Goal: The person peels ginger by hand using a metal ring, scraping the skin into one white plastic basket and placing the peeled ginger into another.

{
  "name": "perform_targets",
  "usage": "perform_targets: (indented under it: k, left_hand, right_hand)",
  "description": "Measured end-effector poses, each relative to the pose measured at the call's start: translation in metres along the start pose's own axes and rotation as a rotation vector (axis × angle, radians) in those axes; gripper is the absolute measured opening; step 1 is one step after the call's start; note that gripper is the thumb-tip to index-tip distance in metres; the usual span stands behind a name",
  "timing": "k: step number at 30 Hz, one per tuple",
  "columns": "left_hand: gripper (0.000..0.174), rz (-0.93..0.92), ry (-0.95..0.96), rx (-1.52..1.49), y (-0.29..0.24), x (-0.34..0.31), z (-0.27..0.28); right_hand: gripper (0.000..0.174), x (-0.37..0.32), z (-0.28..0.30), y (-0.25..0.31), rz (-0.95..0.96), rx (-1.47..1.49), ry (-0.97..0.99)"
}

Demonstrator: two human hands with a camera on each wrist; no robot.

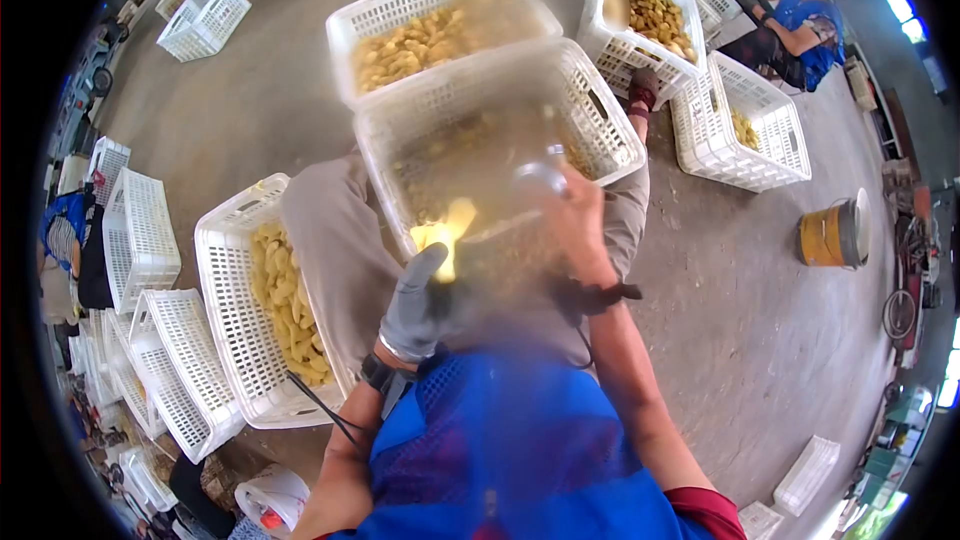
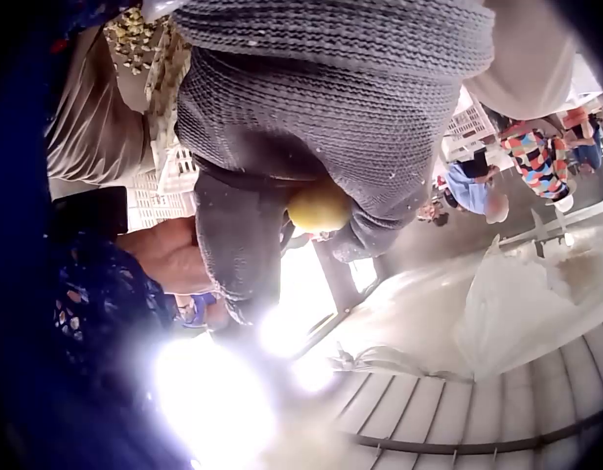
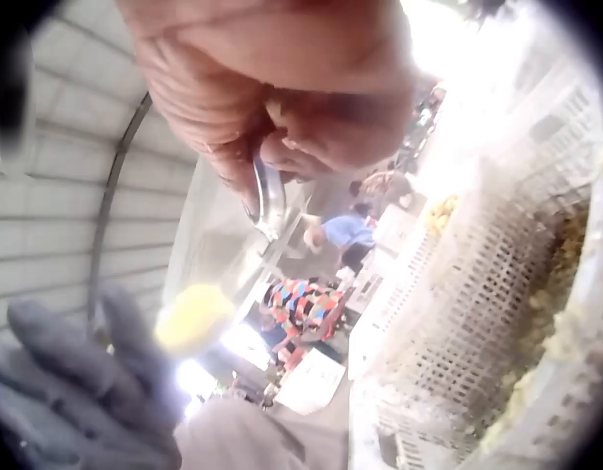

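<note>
My left hand [image 1: 412, 302], in a grey knit glove, grips a pale yellow peeled root piece [image 1: 447, 235] over the near rim of a white crate [image 1: 600, 115]. In the left wrist view, a rounded end of the root piece [image 2: 319, 208] pokes out between the gloved fingers. My bare right hand [image 1: 578, 225] is a little to the right and holds a shiny metal tool [image 3: 270, 196]; its working end is blurred. Scraps and peelings [image 3: 546, 313] lie inside the crate, between the person's knees.
Behind stands a crate [image 1: 345, 40] of yellowish roots. Another crate [image 1: 215, 270] with peeled pieces is by the left leg. Crates of roots [image 1: 600, 45] and a yellow bucket [image 1: 828, 235] stand to the right. A seated person [image 1: 805, 25] works at far right.
</note>
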State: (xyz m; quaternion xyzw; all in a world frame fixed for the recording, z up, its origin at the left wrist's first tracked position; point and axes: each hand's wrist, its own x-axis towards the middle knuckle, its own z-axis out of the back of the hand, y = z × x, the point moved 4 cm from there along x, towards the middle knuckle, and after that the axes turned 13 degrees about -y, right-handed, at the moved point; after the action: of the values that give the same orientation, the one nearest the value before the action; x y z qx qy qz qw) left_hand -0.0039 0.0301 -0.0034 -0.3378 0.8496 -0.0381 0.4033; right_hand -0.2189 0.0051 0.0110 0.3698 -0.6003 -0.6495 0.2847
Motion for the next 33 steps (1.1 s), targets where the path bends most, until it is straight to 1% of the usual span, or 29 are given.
perform_targets:
  k: [1,3,4,5,6,7,9,11,13,15,16,17,20,22,23,26,27,29,30,31,32,33]
  left_hand:
    - [0.047,0.064,0.023,-0.069,-0.002,-0.003,-0.002]
    - [0.045,-0.492,0.179,0.632,-0.008,0.013,0.027]
    - [0.044,-0.563,0.203,0.756,-0.009,0.011,0.017]
    - [0.043,-0.639,0.224,0.877,-0.011,0.008,0.007]
    - [0.041,-0.505,0.186,0.77,-0.008,0.005,0.001]
    - [0.042,-0.452,0.153,0.74,-0.011,0.005,-0.001]
    - [0.044,-0.35,0.083,0.673,-0.014,0.005,-0.006]
    - [0.047,-0.326,0.057,0.621,-0.019,-0.004,-0.009]
    - [0.048,-0.365,0.069,0.6,-0.017,0.005,-0.005]
    - [0.048,-0.368,0.072,0.596,-0.017,0.01,-0.006]
    - [0.047,-0.353,0.061,0.602,-0.018,0.008,-0.007]
    - [0.046,-0.339,0.047,0.607,-0.018,0.008,-0.006]
    - [0.045,-0.378,0.037,0.668,-0.018,0.007,-0.005]
    - [0.043,-0.355,0.027,0.614,-0.019,0.006,-0.007]
    - [0.043,-0.343,0.022,0.584,-0.019,0.005,-0.008]
    - [0.041,-0.402,0.034,0.802,-0.028,-0.002,-0.011]
    - [0.04,-0.383,-0.024,0.772,-0.032,-0.003,-0.012]
    - [0.038,-0.349,-0.136,0.716,-0.036,-0.009,-0.011]
    - [0.037,-0.427,-0.153,0.636,-0.044,-0.009,-0.003]
    - [0.035,-0.557,-0.217,0.677,-0.061,-0.026,-0.005]
    - [0.037,-0.57,-0.276,0.724,-0.079,-0.041,-0.003]
    - [0.036,-0.708,-0.417,0.776,-0.098,-0.044,0.024]
  right_hand:
    - [0.025,0.001,-0.001,0.004,0.082,-0.027,0.043]
    - [0.028,-0.004,0.003,0.009,0.24,-0.083,0.118]
    - [0.033,-0.009,-0.005,0.011,0.388,-0.317,0.161]
    - [0.033,-0.012,-0.007,0.01,0.318,-0.28,0.165]
    - [0.033,-0.015,-0.009,0.009,0.245,-0.244,0.169]
    - [0.033,-0.017,-0.009,0.011,0.173,-0.208,0.175]
    - [0.03,0.003,0.001,0.0,0.075,-0.208,0.042]
    - [0.03,-0.006,0.003,0.029,0.028,-0.107,0.105]
    - [0.031,-0.008,-0.006,0.015,0.097,-0.039,0.244]
    - [0.031,-0.028,-0.016,0.045,0.038,-0.097,0.329]
    - [0.03,-0.028,-0.017,0.041,-0.058,-0.143,0.312]
    - [0.03,-0.029,-0.019,0.04,-0.034,-0.115,0.321]
    - [0.03,-0.03,-0.027,0.029,0.03,-0.045,0.339]
    - [0.029,-0.03,-0.03,0.019,0.057,-0.036,0.332]
    - [0.027,-0.028,-0.029,0.014,0.107,-0.086,0.312]
    - [0.022,-0.021,-0.027,0.002,0.237,-0.277,0.246]
    - [0.021,-0.021,-0.028,-0.002,0.271,-0.359,0.215]
    - [0.019,-0.021,-0.029,0.007,0.489,-0.514,0.127]
    - [0.019,-0.022,-0.025,0.016,0.667,-0.588,0.068]
    - [0.019,-0.025,-0.023,0.023,0.845,-0.661,0.005]
    - [0.022,-0.03,-0.02,0.05,0.548,-0.48,-0.058]
    - [0.022,-0.023,-0.015,0.047,0.406,-0.364,-0.05]
